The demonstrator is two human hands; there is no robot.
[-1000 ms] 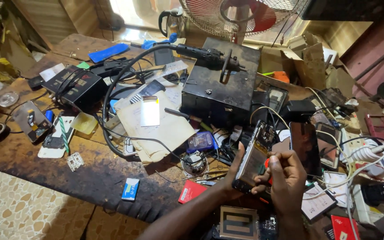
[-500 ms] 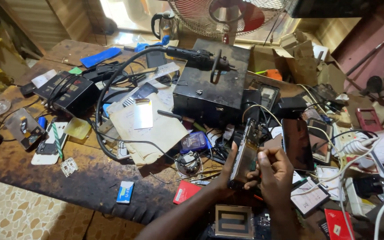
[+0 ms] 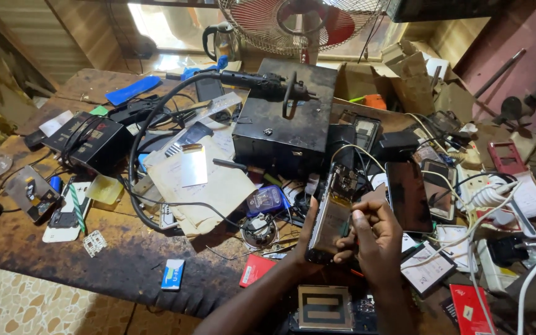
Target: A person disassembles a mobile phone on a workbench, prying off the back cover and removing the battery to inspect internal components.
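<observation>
**Opened phone held upright over a crowded repair bench**

The left hand (image 3: 308, 239) grips an opened phone (image 3: 331, 214) from behind and along its left edge, fingers wrapped around it so that it stands nearly upright, tilted slightly, with its exposed boards and yellowish inner parts facing the camera. The right hand (image 3: 373, 232) is clenched loosely against the phone's right edge, its fingertips pinched together at the middle of the body; whether they hold a small tool cannot be told. The phone sits above the near edge of the wooden workbench (image 3: 125, 260), right of centre.

Just behind the phone stands a black metal box (image 3: 286, 127), with a black hot-air handpiece (image 3: 259, 80) lying across its top and a thick black hose (image 3: 141, 155) looping down to the left. A red-bladed fan (image 3: 305, 18) stands behind the box, a kettle (image 3: 221, 40) to its left. Just right of the hands lies a dark phone screen (image 3: 407, 195). Left of the box, a folded paper (image 3: 209, 186) carries a small shiny plate (image 3: 192, 167). A small blue packet (image 3: 173, 274) and a red card (image 3: 255, 270) lie near the bench's front edge. White cables (image 3: 491, 195) trail on the right.
</observation>
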